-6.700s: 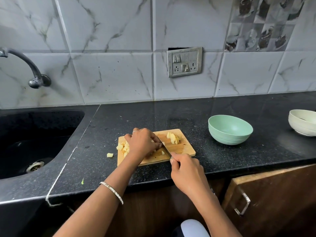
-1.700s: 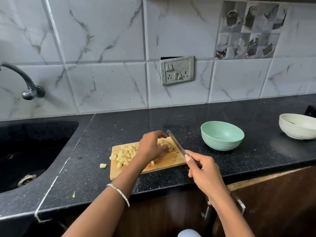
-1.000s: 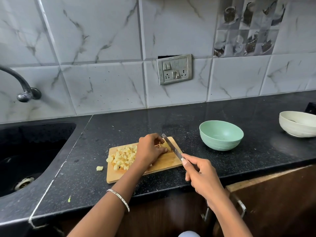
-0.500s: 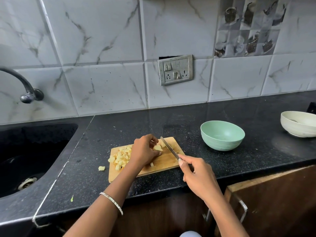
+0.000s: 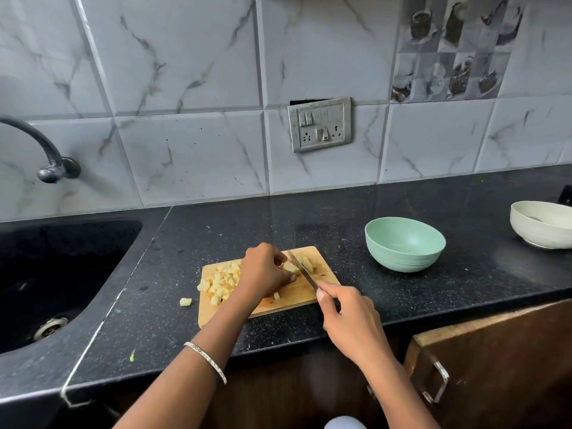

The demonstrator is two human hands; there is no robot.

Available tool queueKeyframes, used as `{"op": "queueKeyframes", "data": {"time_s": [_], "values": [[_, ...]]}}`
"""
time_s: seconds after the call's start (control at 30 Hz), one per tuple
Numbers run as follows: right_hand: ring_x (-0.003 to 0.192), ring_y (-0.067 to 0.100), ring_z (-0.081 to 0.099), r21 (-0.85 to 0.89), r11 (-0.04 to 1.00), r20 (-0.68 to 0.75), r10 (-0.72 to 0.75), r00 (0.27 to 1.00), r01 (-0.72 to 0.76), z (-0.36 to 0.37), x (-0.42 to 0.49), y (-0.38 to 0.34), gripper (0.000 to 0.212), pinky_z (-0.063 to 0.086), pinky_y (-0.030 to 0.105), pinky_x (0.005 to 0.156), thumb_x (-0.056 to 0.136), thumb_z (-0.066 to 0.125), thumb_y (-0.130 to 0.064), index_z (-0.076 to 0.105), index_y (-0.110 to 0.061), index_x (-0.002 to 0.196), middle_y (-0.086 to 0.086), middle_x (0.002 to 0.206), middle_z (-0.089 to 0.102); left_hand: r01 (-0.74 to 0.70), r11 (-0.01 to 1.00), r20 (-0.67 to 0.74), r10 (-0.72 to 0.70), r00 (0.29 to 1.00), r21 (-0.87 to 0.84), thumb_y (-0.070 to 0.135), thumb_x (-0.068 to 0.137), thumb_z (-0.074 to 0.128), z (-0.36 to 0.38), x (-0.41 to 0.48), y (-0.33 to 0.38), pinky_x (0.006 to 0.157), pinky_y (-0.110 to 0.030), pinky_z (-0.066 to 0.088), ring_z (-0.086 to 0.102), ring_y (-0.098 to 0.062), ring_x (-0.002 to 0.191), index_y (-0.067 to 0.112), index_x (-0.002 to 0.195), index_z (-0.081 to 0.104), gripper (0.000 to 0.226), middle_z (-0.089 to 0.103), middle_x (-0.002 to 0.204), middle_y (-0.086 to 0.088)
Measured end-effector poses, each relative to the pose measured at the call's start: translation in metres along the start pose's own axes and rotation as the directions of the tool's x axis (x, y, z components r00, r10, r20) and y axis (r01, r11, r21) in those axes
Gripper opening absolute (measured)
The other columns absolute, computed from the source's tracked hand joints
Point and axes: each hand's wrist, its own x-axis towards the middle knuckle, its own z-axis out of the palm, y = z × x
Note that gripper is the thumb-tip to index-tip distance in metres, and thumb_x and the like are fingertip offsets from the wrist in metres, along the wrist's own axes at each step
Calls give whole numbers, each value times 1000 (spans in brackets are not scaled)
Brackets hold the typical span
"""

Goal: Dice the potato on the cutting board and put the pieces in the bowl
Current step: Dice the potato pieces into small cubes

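One slip could cut left hand [image 5: 263,270], pinching potato chunk [image 5: 291,267] against right hand's [image 5: 349,320] gripped knife [image 5: 302,270] at cutting board's [image 5: 294,297] far edge.

The left forearm [image 5: 198,373] and the right forearm [image 5: 399,394] are bare, with no sleeves. A thin silver bangle [image 5: 205,361] circles the left wrist, nearer the viewer than the cutting board [image 5: 291,300]. Nearer still is a pale patch [image 5: 345,424], perhaps clothing.

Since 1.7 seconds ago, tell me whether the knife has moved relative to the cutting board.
Yes. The knife has come down toward the cutting board, blade now in the potato beside the left hand.
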Motion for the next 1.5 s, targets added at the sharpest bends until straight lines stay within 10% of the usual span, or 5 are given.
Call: {"op": "queueKeyframes", "data": {"time_s": [0.97,1.5], "values": [[105,19,66,24,999,57,-32,998,31,-17,13,1,35,48,36,95,104,46,-43,60,-42,136,-16,88,57,10,999,-56,-12,998,-42,32,71,86,6,-5,4,83,-36,57,66,-15,92,19,95,72,30,72,95,4],[106,21,67,-11,1000,47,-14,999,14,-11,12,1,37,49,40,99,104,43,-45,57,-42,138,1,112,74,37,993,-33,-41,999,-114,20,69,88,4,-5,0,88,-37,56,67,-15,94,16,101,71,36,73,99,1]]}}
